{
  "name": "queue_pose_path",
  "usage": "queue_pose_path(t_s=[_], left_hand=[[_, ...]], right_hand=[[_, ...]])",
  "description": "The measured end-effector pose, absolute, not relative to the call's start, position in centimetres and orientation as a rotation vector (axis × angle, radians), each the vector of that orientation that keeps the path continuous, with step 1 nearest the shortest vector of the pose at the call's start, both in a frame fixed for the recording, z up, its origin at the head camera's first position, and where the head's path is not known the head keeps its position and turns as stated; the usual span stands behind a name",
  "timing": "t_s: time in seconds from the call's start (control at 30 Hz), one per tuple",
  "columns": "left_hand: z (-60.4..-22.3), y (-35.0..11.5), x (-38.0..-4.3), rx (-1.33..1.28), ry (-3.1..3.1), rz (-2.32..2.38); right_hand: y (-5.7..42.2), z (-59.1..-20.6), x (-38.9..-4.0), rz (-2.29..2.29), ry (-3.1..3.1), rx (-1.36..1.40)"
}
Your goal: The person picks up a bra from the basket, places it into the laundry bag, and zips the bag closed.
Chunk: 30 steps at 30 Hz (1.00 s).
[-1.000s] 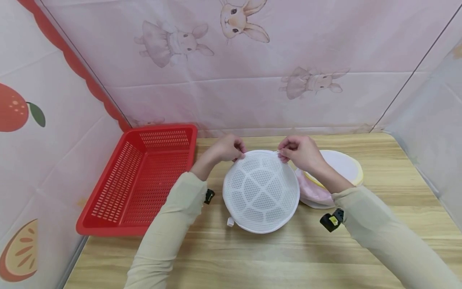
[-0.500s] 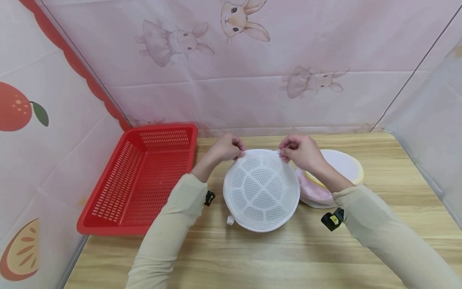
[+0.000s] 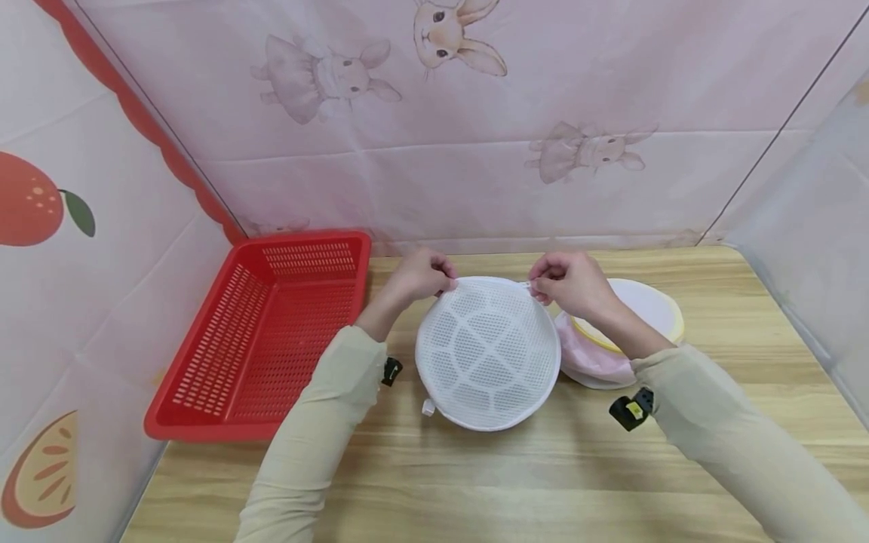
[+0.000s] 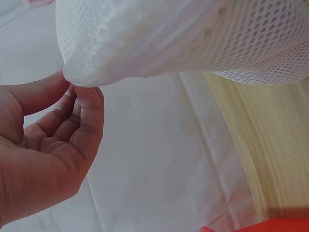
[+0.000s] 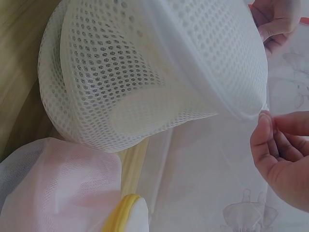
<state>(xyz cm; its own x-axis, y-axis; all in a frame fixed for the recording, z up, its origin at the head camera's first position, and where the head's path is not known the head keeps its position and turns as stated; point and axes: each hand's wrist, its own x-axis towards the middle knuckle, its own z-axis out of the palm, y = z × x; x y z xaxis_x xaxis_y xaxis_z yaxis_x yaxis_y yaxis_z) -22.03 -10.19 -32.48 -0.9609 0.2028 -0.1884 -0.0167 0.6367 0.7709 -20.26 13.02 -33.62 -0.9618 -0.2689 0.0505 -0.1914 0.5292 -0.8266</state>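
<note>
A round white mesh laundry bag (image 3: 489, 354) stands on the table in the middle of the head view, its panelled top facing me. With thumb and fingertips, my left hand (image 3: 419, 275) pinches its far left rim, also seen in the left wrist view. My right hand (image 3: 572, 285) pinches a small piece at the far right rim, perhaps the zip pull; the right wrist view shows the fingertips closed on it at the seam. A small white tab (image 3: 428, 407) sticks out at the bag's near left. Mesh sides bulge below the rim in the right wrist view (image 5: 120, 72).
To the left stands a red plastic basket (image 3: 254, 431) with slotted walls. Beside the bag, partly under my right forearm, lies a pink and white bag with yellow trim (image 3: 591, 362). Printed fabric walls (image 3: 448, 188) enclose the wooden table (image 3: 516, 490) at the back and sides.
My right hand has shifted slightly to the right, still pinching the rim piece. The bag has moved a little left and away from me, with the left hand still at its rim.
</note>
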Motion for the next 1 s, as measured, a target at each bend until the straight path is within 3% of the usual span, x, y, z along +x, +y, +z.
queue_pose_path(t_s=[1.0], left_hand=[[-32.5,-13.9,-21.5,0.024,2.46,1.347]], right_hand=[[14.7,-34.0,-19.3,-1.504,2.606,-0.438]])
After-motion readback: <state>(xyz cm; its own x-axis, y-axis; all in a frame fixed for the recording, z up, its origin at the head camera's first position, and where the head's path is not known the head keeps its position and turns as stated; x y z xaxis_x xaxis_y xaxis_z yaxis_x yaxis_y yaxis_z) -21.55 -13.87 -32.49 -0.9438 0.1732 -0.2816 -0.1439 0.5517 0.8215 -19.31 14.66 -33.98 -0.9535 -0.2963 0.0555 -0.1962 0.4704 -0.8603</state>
